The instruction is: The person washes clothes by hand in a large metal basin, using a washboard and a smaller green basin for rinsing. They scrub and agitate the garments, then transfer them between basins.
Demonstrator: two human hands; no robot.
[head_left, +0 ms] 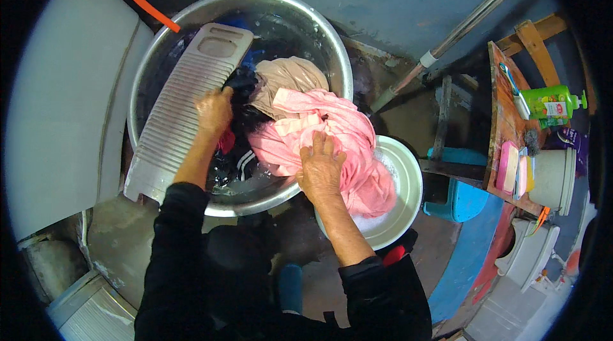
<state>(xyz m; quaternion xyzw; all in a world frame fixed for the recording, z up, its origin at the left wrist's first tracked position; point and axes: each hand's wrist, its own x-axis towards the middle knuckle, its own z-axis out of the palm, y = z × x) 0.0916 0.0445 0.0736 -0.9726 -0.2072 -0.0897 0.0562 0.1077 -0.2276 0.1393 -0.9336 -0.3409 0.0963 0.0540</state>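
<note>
The right hand (320, 168) lies flat, fingers spread, on the pink garment (332, 136) draped between the metal basin (332, 53) and the white bowl (408, 194). The left hand (214, 111) curls around dark wet cloth (239, 85) beside the washboard (185, 98).

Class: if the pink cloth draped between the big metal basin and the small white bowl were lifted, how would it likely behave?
The pink cloth would probably flop and sag, since it lies in folds. It looks wet, so likely heavy and dripping. The right hand presses on it.
</note>
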